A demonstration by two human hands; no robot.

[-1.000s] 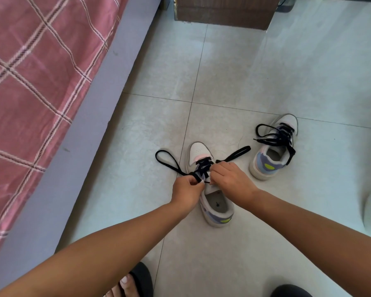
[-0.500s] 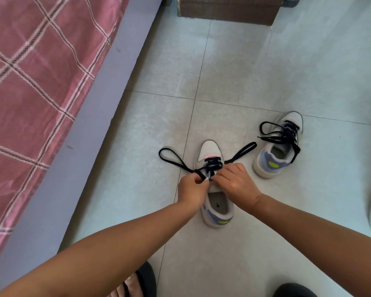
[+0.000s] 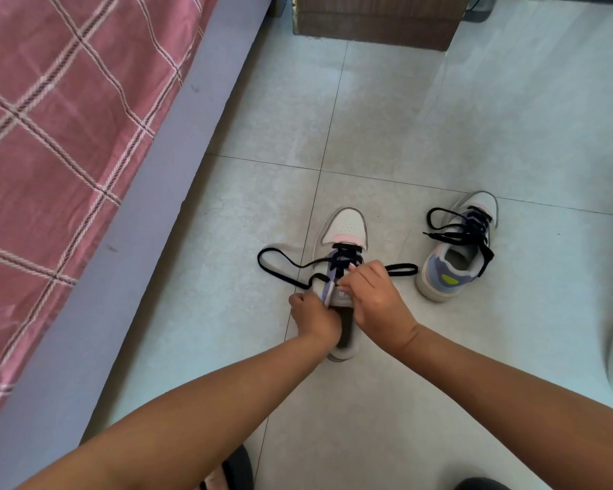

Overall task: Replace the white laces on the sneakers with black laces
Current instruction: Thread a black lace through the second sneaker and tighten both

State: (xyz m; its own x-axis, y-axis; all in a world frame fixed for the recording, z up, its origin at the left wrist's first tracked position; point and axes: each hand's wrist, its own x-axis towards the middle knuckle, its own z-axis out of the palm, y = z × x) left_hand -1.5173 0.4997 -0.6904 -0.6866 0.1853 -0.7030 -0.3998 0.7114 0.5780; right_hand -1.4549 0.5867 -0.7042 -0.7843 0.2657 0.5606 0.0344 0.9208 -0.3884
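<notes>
Head view: near sneaker (image 3: 344,235) stands on the tiled floor (image 3: 439,118), toe pointing away from the person, partly laced with a black lace (image 3: 344,258). Left hand (image 3: 314,318) sits at the shoe's left side by the collar, its grip clenched on the edge of the tongue; whether it also pinches the lace, I cannot tell. Right hand (image 3: 376,298) lies over the upper eyelets, thumb and forefinger pinched on the black lace at the tongue. One free lace end loops out on the floor to the left of the shoe, the other runs out flat to the right, just past the right hand's knuckles. Second sneaker (image 3: 453,256) stands apart to the right, already carrying its own black lace (image 3: 464,229), ends loose over the opening. Bed with a pink checked cover (image 3: 68,136) borders the floor on the left. A dark slipper (image 3: 239,470) shows at the lower edge.
</notes>
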